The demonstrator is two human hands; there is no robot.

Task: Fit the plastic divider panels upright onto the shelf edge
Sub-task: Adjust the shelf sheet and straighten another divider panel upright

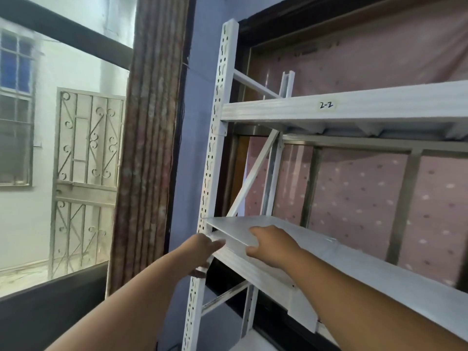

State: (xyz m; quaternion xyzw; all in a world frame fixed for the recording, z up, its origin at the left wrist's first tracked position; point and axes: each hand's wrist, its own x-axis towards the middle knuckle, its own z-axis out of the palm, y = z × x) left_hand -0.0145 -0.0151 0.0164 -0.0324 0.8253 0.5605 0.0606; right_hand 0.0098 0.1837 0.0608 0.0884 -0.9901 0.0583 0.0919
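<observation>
From the head camera we see our right hand (272, 245) gripping the near edge of a pale panel (253, 228), thumb under, fingers on top. The panel lies nearly flat, slightly raised, over the left end of the lower shelf (367, 282). Our left hand (202, 252) is curled around the post (215, 148), fingertips touching the panel's corner.

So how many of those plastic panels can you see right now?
1. The plastic panel lies nearly flat at the left end of the lower shelf, with the left hand and right hand gripping its near edge. Others may be out of view.
</observation>
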